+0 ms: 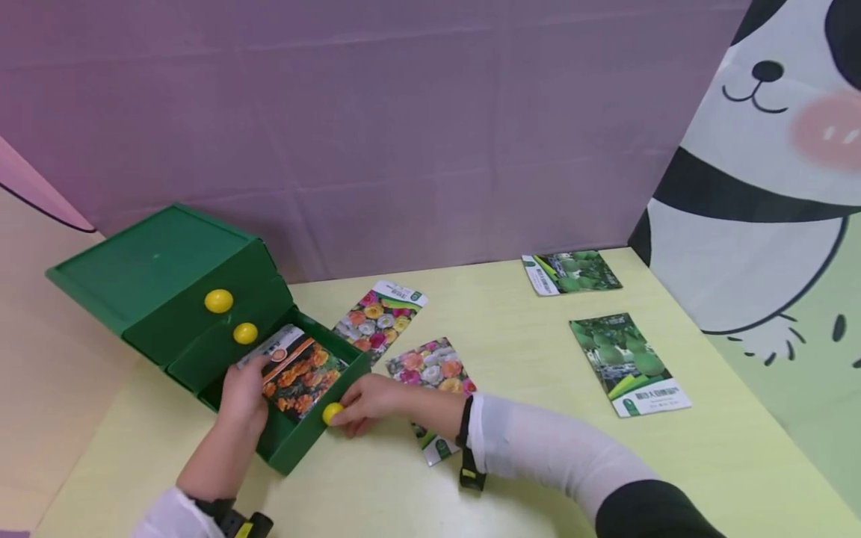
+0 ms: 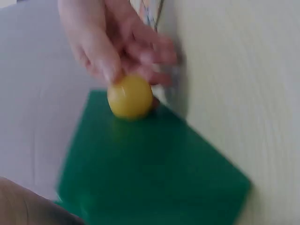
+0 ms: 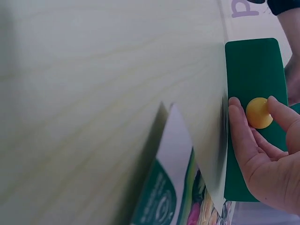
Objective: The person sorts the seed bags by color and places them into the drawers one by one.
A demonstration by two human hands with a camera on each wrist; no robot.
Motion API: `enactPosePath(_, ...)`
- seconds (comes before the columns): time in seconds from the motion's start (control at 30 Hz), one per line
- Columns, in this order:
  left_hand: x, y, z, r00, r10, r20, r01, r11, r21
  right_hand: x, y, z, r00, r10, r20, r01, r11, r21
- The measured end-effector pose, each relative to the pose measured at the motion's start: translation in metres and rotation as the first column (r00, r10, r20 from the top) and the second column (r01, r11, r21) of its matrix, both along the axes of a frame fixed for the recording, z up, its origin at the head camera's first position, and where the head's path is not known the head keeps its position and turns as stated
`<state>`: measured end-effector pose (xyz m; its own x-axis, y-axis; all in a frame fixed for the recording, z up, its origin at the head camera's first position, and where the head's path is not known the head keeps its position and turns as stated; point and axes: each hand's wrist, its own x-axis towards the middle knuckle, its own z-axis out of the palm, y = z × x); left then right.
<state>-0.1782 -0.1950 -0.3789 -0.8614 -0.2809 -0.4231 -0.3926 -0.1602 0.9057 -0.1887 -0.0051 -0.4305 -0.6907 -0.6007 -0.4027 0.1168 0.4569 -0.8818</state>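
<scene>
A green drawer box stands at the left of the table, its lowest drawer pulled out. Inside that drawer is a packet printed with orange flowers, tilted slightly. My left hand reaches over the drawer's side and grips the packet's near left edge; some of its fingers are hidden. My right hand pinches the drawer's yellow knob between thumb and fingers. In the right wrist view, the thumb and fingers lie either side of the round knob on the green drawer front.
Two packets with multicoloured flowers, one behind the drawer and one partly under my right forearm, lie on the table. Farther right are two packets with green fruit, one at the back and one nearer. A purple cloth hangs behind.
</scene>
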Motion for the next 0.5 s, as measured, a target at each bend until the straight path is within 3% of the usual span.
enactPosePath(0.07,0.007,0.007,0.005,0.998,-0.056,0.008,0.056,0.998,-0.016,0.000,0.000,0.000,1.000,0.000,0.006,0.000,1.000,-0.004)
enactPosePath(0.13,0.013,0.013,0.013,0.988,-0.151,0.021,0.151,0.988,-0.022,0.000,0.001,-0.001,1.000,-0.006,0.019,0.006,1.000,-0.010)
enactPosePath(0.17,0.016,0.016,0.018,0.979,-0.204,0.025,0.205,0.978,-0.032,0.000,0.001,-0.001,1.000,-0.008,0.024,0.008,1.000,-0.013)
enactPosePath(0.23,0.021,0.021,0.029,0.943,-0.332,0.025,0.332,0.939,-0.089,0.000,0.000,-0.002,1.000,-0.012,0.026,0.013,1.000,-0.012)
enactPosePath(0.3,0.024,0.024,0.041,0.893,-0.450,-0.004,0.444,0.881,-0.165,0.000,0.000,-0.002,1.000,-0.018,0.026,0.019,1.000,-0.008)
enactPosePath(0.4,0.025,0.021,0.061,0.794,-0.605,-0.066,0.551,0.761,-0.342,-0.001,0.000,-0.002,1.000,-0.020,0.015,0.020,1.000,0.000)
enactPosePath(0.47,0.024,0.018,0.075,0.736,-0.671,-0.087,0.559,0.675,-0.481,-0.001,0.000,-0.003,1.000,-0.016,0.017,0.016,1.000,-0.004)
enactPosePath(0.5,0.022,0.015,0.082,0.709,-0.699,-0.092,0.540,0.622,-0.567,0.000,0.000,-0.003,1.000,-0.013,0.016,0.013,1.000,-0.005)
